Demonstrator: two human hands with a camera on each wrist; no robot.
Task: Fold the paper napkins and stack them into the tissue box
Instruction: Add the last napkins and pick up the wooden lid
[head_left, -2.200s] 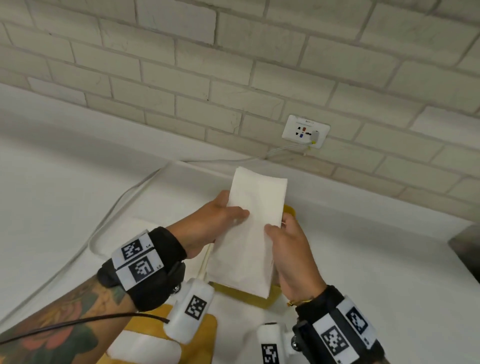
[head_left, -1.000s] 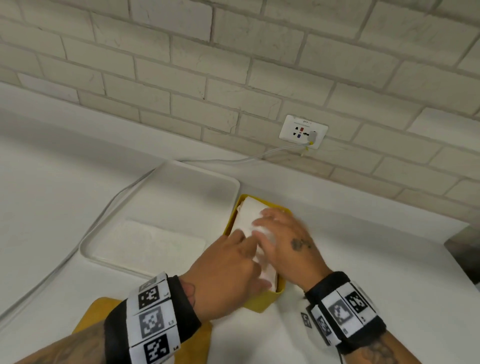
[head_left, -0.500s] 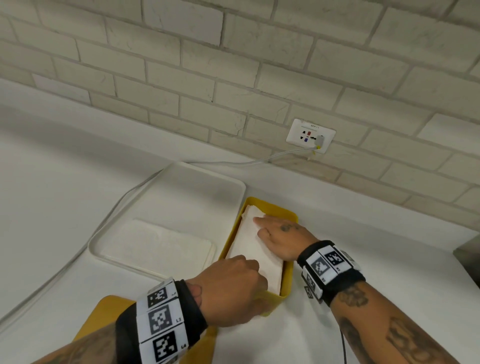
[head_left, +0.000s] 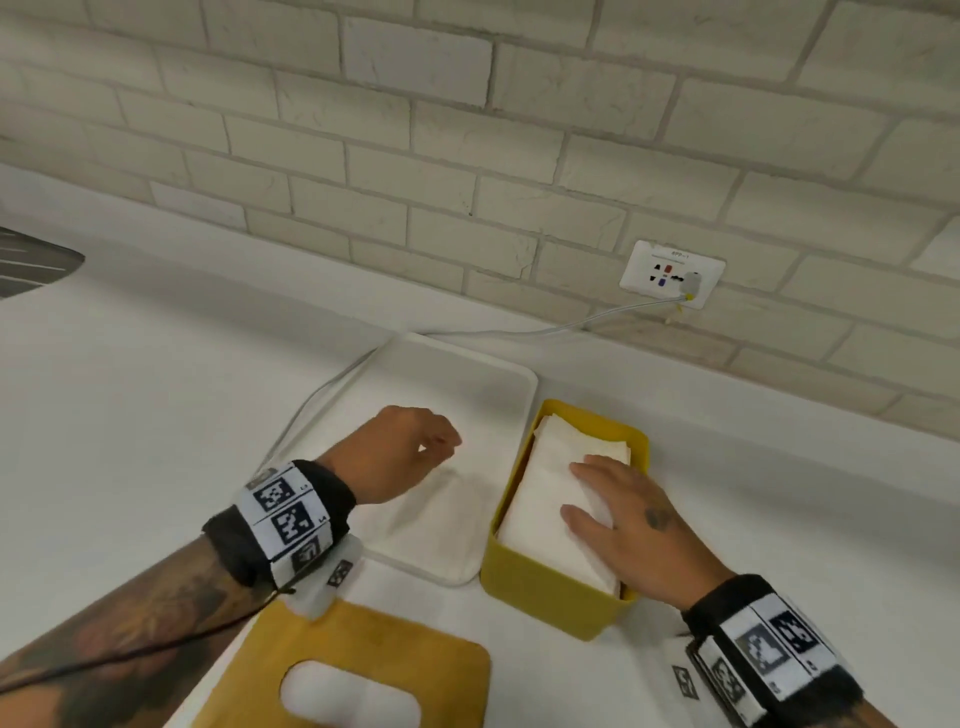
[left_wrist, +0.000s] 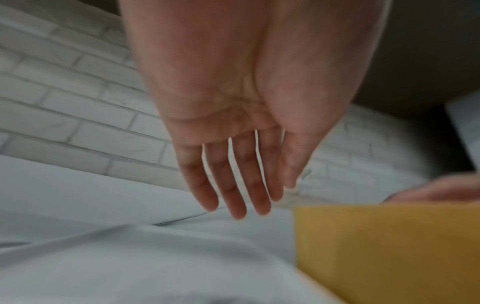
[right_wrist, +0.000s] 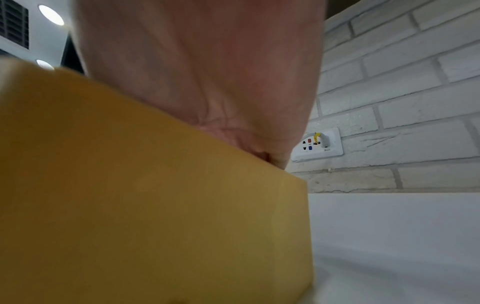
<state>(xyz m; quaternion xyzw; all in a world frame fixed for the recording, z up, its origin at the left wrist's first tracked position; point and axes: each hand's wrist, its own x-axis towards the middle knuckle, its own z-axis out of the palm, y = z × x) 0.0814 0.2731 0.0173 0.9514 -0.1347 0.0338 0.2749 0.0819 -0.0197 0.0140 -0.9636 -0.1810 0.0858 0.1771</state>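
Observation:
A yellow tissue box (head_left: 550, 592) stands open on the white counter, filled with folded white napkins (head_left: 540, 499). My right hand (head_left: 610, 491) lies flat on top of that stack, fingers straight. In the right wrist view only the palm (right_wrist: 207, 82) shows above the box wall (right_wrist: 155, 205); the fingers are hidden inside. My left hand (head_left: 436, 447) hovers over the unfolded napkins (head_left: 441, 519) lying in the white tray (head_left: 467, 364). Its fingers (left_wrist: 233, 195) are relaxed and hold nothing, with the box (left_wrist: 389, 246) to their right.
The box's yellow lid (head_left: 337, 644), with an oval slot, lies on the counter at the near edge. A white cable (head_left: 519, 332) runs from a wall socket (head_left: 670, 273) along the brick wall behind the tray. A dark object (head_left: 31, 265) sits at far left.
My left hand has come off the near end of the box and moved left over the tray. The right hand stays pressed flat on the napkins in the box.

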